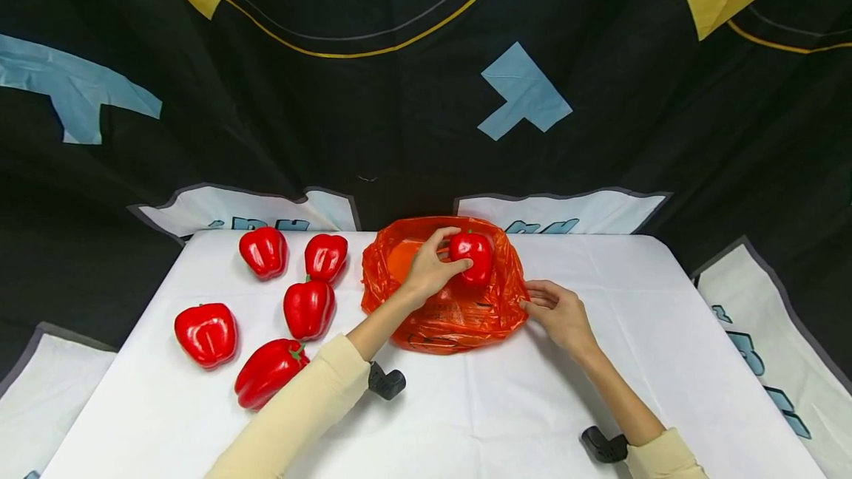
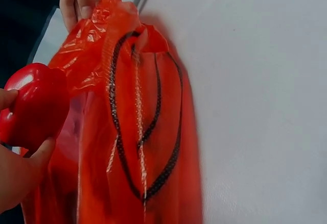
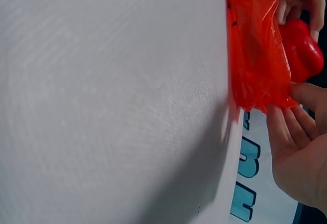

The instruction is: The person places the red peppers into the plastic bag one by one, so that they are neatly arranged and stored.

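My left hand [image 1: 431,268] grips a glossy red bell pepper [image 1: 474,257] between thumb and fingers, above the mouth of an orange-red plastic bag [image 1: 439,331]. The left wrist view shows this pepper [image 2: 38,104] upright beside the bag's crinkled side [image 2: 133,132], which has black printed lines. At the bag's right edge, my right hand [image 1: 562,316] pinches the rim between thumb and fingers, as the right wrist view of that hand [image 3: 301,147] also shows. The bag's inside is partly hidden behind the left hand and the pepper.
Several more red bell peppers lie on the left of the white table [image 1: 532,420], among them one at the back [image 1: 264,252], one at far left [image 1: 206,335] and one close by the left sleeve [image 1: 269,373]. A black printed cloth [image 1: 399,131] hangs behind the table.
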Available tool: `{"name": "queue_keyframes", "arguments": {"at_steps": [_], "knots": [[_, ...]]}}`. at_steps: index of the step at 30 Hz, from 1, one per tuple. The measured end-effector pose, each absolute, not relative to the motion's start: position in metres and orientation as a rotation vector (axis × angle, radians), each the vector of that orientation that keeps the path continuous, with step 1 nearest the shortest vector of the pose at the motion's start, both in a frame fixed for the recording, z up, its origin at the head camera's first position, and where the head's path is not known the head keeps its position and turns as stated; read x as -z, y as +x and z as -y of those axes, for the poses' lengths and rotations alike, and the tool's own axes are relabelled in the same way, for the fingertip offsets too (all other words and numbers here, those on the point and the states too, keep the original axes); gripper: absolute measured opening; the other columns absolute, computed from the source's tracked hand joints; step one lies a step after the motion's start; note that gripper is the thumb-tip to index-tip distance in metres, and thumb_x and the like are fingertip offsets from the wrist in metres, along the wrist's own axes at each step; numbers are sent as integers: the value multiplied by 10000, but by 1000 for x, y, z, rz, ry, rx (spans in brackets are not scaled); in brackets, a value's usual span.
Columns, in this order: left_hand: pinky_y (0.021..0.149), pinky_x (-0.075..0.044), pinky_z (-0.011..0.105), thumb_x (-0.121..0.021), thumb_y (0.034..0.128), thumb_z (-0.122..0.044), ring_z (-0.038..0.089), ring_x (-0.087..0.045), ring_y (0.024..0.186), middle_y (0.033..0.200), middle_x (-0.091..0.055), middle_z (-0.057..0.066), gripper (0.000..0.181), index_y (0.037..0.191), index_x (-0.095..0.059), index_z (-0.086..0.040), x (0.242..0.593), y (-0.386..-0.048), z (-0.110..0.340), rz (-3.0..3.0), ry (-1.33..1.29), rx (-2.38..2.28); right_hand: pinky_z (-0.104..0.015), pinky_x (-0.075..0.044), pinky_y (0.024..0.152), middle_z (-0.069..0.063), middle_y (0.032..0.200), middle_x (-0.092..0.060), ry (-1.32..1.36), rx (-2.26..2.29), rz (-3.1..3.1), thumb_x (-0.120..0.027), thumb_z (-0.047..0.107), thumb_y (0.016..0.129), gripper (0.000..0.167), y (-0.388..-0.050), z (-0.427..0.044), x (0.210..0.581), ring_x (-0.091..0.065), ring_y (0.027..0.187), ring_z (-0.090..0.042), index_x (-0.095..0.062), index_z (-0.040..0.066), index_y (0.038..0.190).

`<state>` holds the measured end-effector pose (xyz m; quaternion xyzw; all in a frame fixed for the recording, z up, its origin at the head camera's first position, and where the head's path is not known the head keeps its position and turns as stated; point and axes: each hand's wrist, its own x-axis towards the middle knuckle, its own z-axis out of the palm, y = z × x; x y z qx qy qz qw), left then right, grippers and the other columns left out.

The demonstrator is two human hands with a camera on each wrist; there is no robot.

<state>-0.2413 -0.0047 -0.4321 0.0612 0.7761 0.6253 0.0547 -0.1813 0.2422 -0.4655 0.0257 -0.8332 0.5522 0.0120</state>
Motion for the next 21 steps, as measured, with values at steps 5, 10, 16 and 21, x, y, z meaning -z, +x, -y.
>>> {"name": "queue_keyframes", "arguments": {"at_steps": [5,10,16,21], "knots": [[960,-516,459,-754,886,-91,355,-519,1244,1418,-482,149,577,1402,-512,-179,437,-246,2,-2347,161,-1921,-194,-545,813,-213,1126,-692,125,-1745,2571,-749,22,884,358,-181,-243,466,-679,1025,-300,-654,-63,1219],[967,-512,456,-746,893,-84,348,-521,1243,1414,-489,149,575,1410,-511,-169,442,-251,-1,-2351,158,-1932,-175,-536,812,-235,1134,-685,157,-1771,2554,-741,0,884,363,-180,-243,465,-665,1049,-347,-645,-85,1224],[979,-501,473,-734,903,-80,361,-514,1260,1426,-482,161,573,1420,-500,-155,448,-255,-4,-2366,119,-1923,-161,-530,806,-302,1127,-663,224,-1743,2564,-707,-71,880,343,-170,-235,443,-643,1054,-443,-623,-148,1204],[981,-499,472,-730,907,-63,367,-517,1259,1426,-482,169,572,1424,-501,-146,452,-258,-4,-2359,93,-1944,-150,-525,803,-306,1127,-662,241,-1694,2593,-701,-81,880,332,-166,-231,433,-646,1051,-447,-628,-150,1196]]}}
